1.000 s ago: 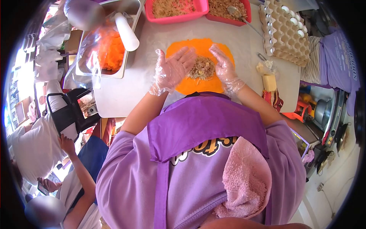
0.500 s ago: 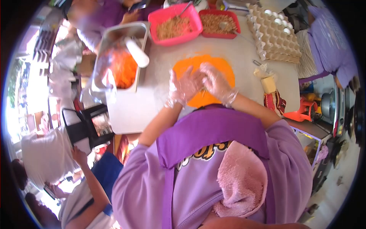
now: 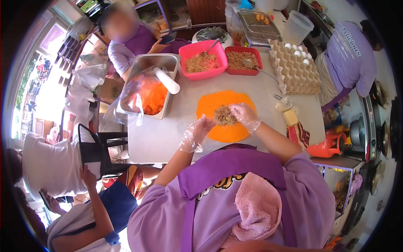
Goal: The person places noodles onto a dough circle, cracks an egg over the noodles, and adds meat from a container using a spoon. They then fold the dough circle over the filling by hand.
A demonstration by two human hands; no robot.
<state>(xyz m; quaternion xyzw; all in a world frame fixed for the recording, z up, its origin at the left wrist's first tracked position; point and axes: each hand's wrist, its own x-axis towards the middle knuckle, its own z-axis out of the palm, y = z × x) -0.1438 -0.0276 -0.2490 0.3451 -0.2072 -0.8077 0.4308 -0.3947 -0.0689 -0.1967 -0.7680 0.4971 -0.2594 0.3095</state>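
Note:
A flat round sheet of orange dough (image 3: 210, 105) lies on the table, with a mound of shredded brown filling (image 3: 226, 116) in its middle. Both of my hands wear clear plastic gloves. At the left edge of the mound is my left hand (image 3: 200, 131), fingers drawn together with their tips by the filling. My right hand (image 3: 245, 116) is at the mound's upper right, fingers curled and pressed together. Whether a bit of filling is pinched in either hand cannot be made out.
Beyond the dough stand a pink tub of filling (image 3: 193, 73), a red tub of filling (image 3: 242, 70) with a spoon, and egg trays (image 3: 292, 75). A steel pan (image 3: 172, 69) of orange dough is left, a butter block (image 3: 289, 117) right. Other people are around the table.
My hands, earlier close together over the middle of the dough, have drawn apart to either side of the filling, which now shows. The whole view has shifted, showing more of the far side.

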